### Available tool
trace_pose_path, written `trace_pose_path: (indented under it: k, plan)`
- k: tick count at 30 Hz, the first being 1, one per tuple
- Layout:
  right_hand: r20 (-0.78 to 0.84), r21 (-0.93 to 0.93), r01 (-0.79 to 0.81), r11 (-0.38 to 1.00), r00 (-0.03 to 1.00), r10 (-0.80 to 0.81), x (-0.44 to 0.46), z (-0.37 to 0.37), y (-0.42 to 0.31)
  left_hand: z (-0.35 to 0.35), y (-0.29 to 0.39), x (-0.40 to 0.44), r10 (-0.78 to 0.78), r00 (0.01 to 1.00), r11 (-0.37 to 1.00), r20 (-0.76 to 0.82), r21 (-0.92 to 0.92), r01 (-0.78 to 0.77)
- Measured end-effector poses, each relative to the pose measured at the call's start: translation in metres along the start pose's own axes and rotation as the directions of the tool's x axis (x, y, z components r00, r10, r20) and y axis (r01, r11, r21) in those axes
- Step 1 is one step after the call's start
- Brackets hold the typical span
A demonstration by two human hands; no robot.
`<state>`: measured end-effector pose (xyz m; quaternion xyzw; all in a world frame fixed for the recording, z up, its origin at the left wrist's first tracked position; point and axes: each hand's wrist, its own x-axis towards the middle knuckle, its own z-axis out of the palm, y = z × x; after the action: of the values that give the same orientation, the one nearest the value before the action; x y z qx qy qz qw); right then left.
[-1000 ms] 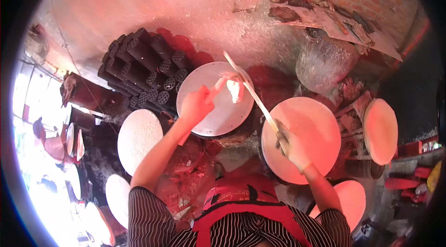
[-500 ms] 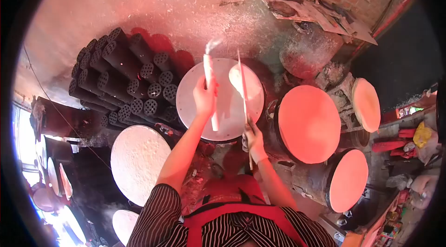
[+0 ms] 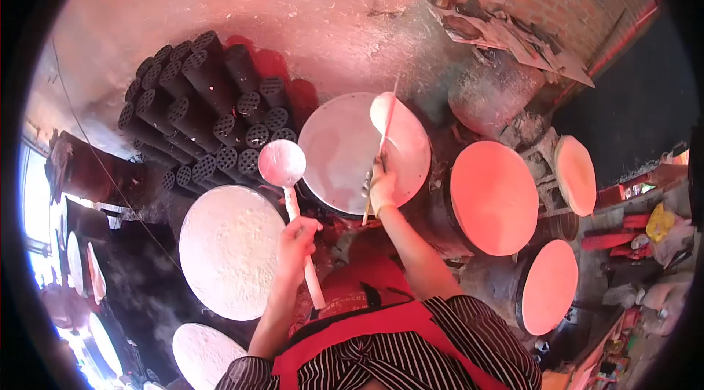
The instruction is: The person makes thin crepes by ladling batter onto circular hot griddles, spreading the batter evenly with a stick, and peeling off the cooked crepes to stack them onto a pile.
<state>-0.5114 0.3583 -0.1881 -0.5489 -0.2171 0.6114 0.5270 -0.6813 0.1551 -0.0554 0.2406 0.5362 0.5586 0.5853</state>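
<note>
My left hand (image 3: 295, 240) is closed around the pale handle of a ladle (image 3: 282, 163). The ladle's bowl faces up beside the left edge of the middle griddle (image 3: 326, 133), above the coal briquettes. My right hand (image 3: 382, 186) grips a thin wooden stick (image 3: 389, 115) over the griddle's right half. Beneath the stick lies a patch of white batter (image 3: 411, 142), spread toward the griddle's right rim. Whether the stick touches the batter, I cannot tell.
Black coal briquettes (image 3: 193, 118) with holes are stacked at the left. A griddle covered in pale batter (image 3: 231, 252) stands at the lower left. Two reddish-lit round griddles (image 3: 494, 198) (image 3: 548, 287) stand to the right, and a pale disc (image 3: 575, 175) leans farther right.
The ladle has come off the middle griddle toward the left and closer to me. My right hand has moved up with the stick, and the batter patch has spread rightward and down.
</note>
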Motion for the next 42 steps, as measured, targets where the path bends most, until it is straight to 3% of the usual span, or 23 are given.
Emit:
trace_pose_path:
  k: [1, 3, 5, 6, 8, 10, 12, 14, 16, 20, 22, 24, 26, 28, 31, 33, 35, 37, 39, 40, 42]
  plan:
    - [0.010, -0.006, 0.001, 1.000, 1.000, -0.001, 0.000, 0.001, -0.005, -0.004, 0.000, -0.011, -0.019, 1.000, 0.999, 0.008, -0.048, 0.020]
    - [0.149, -0.169, -0.119, 0.978, 0.978, 0.145, -0.009, -0.008, -0.027, -0.007, 0.004, -0.027, -0.068, 0.997, 0.989, 0.021, -0.127, 0.070]
    - [0.126, -0.321, -0.148, 0.936, 0.972, 0.197, -0.025, -0.035, -0.041, -0.013, -0.001, -0.034, -0.070, 0.997, 0.989, 0.025, -0.127, 0.073]
    - [0.226, -0.239, -0.156, 0.958, 0.951, 0.211, -0.027, -0.061, -0.039, -0.017, -0.006, -0.038, -0.083, 0.996, 0.989, 0.030, -0.120, 0.086]
    - [0.058, -0.146, -0.044, 0.988, 0.997, 0.053, -0.080, -0.106, -0.046, -0.026, -0.017, -0.046, -0.070, 0.998, 0.983, 0.007, -0.169, 0.070]
    - [-0.059, -0.160, -0.067, 0.985, 0.997, 0.058, -0.085, -0.113, -0.045, -0.028, -0.026, -0.052, -0.062, 0.998, 0.975, -0.028, -0.214, 0.054]
    - [0.058, -0.128, -0.054, 0.990, 0.996, 0.062, -0.076, -0.107, -0.042, -0.023, -0.029, -0.056, -0.089, 0.988, 0.966, -0.127, -0.254, 0.054]
    - [0.082, -0.235, -0.141, 0.962, 0.983, 0.164, -0.057, -0.084, -0.042, -0.017, -0.032, -0.059, -0.066, 0.982, 0.972, -0.177, -0.233, 0.023]
    - [0.143, -0.286, -0.132, 0.949, 0.974, 0.178, -0.043, -0.075, -0.037, -0.011, -0.038, -0.063, 0.039, 0.983, 0.980, -0.178, -0.183, -0.072]
    - [0.337, -0.493, -0.094, 0.865, 0.896, 0.289, -0.056, -0.088, -0.073, 0.001, -0.048, -0.066, 0.042, 0.964, 0.991, -0.264, -0.115, -0.075]
    - [0.388, -0.461, -0.215, 0.861, 0.824, 0.414, -0.065, -0.117, -0.106, 0.006, -0.063, -0.066, 0.030, 0.947, 0.985, -0.319, -0.152, -0.082]
    - [0.232, -0.543, -0.121, 0.831, 0.929, 0.287, -0.039, -0.142, -0.110, 0.018, -0.068, -0.070, -0.038, 0.925, 0.974, -0.377, -0.221, -0.050]
    - [0.102, -0.434, -0.092, 0.896, 0.983, 0.151, -0.001, -0.153, -0.112, 0.026, -0.078, -0.075, -0.013, 0.918, 0.970, -0.396, -0.229, -0.084]
    - [0.250, -0.494, -0.014, 0.869, 0.955, 0.157, 0.040, -0.145, -0.115, 0.041, -0.082, -0.079, -0.028, 0.897, 0.973, -0.442, -0.219, -0.077]
    - [0.392, -0.694, 0.020, 0.720, 0.849, 0.355, 0.044, -0.105, -0.116, 0.060, -0.096, -0.083, -0.015, 0.862, 0.969, -0.506, -0.221, -0.113]
    - [0.470, -0.703, 0.045, 0.710, 0.778, 0.416, 0.044, -0.098, -0.110, 0.074, -0.103, -0.082, -0.005, 0.827, 0.969, -0.562, -0.208, -0.136]
    - [0.519, -0.719, 0.105, 0.688, 0.739, 0.430, 0.037, -0.111, -0.119, 0.082, -0.110, -0.082, 0.008, 0.816, 0.964, -0.578, -0.213, -0.161]
    - [0.579, -0.713, 0.041, 0.700, 0.599, 0.554, 0.026, -0.137, -0.150, 0.092, -0.115, -0.085, 0.016, 0.807, 0.960, -0.591, -0.218, -0.179]
    - [0.555, -0.750, 0.014, 0.662, 0.557, 0.617, 0.030, -0.165, -0.179, 0.104, -0.113, -0.086, -0.004, 0.795, 0.961, -0.607, -0.223, -0.165]
    - [0.438, -0.839, -0.002, 0.544, 0.589, 0.679, 0.030, -0.163, -0.207, 0.109, -0.114, -0.087, -0.001, 0.789, 0.963, -0.614, -0.214, -0.164]
    - [0.476, -0.787, 0.024, 0.617, 0.660, 0.581, 0.075, -0.178, -0.207, 0.118, -0.117, -0.089, -0.010, 0.785, 0.964, -0.620, -0.214, -0.156]
